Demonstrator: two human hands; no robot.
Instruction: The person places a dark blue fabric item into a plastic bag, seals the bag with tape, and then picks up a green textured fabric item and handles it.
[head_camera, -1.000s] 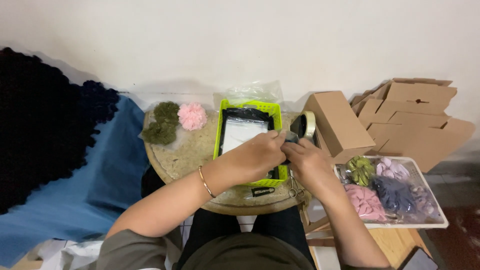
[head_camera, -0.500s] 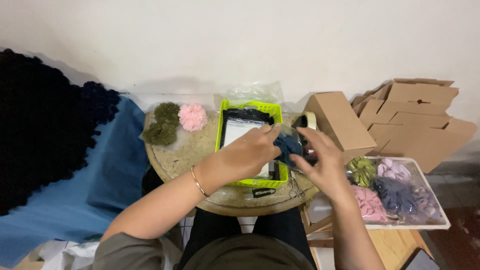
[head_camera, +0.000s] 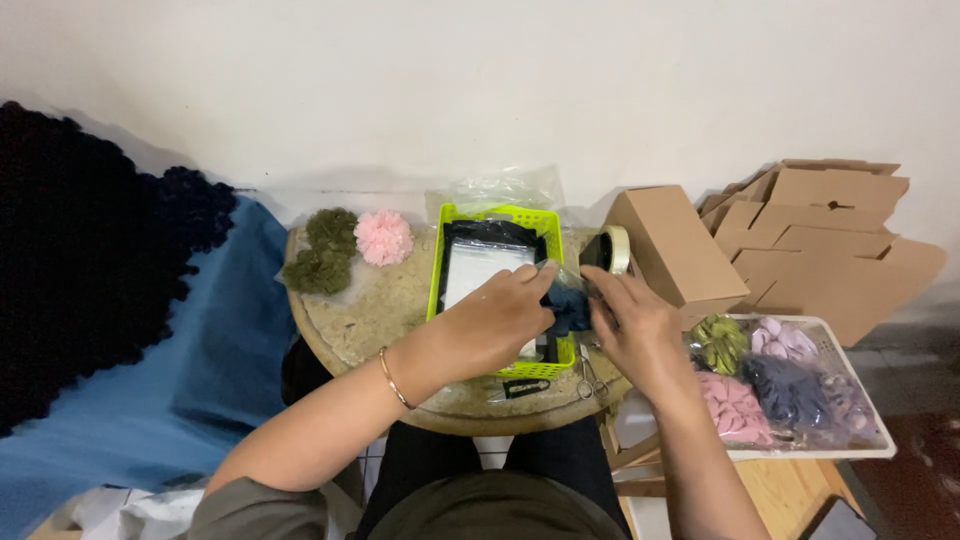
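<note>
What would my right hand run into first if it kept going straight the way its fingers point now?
The right hand points up and slightly left across the round table. First in that line is probably the roll of tape, just beyond the fingertips; depth is hard to judge from above.

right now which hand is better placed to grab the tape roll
Right. The right hand sits just below the tape roll; the left hand is farther off, over the green basket.

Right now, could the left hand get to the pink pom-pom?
Probably yes. The pink pom-pom lies in the open on the round table, left of the green basket. Nothing stands between it and the left hand, though that hand is busy with a dark scrunchie.
</note>
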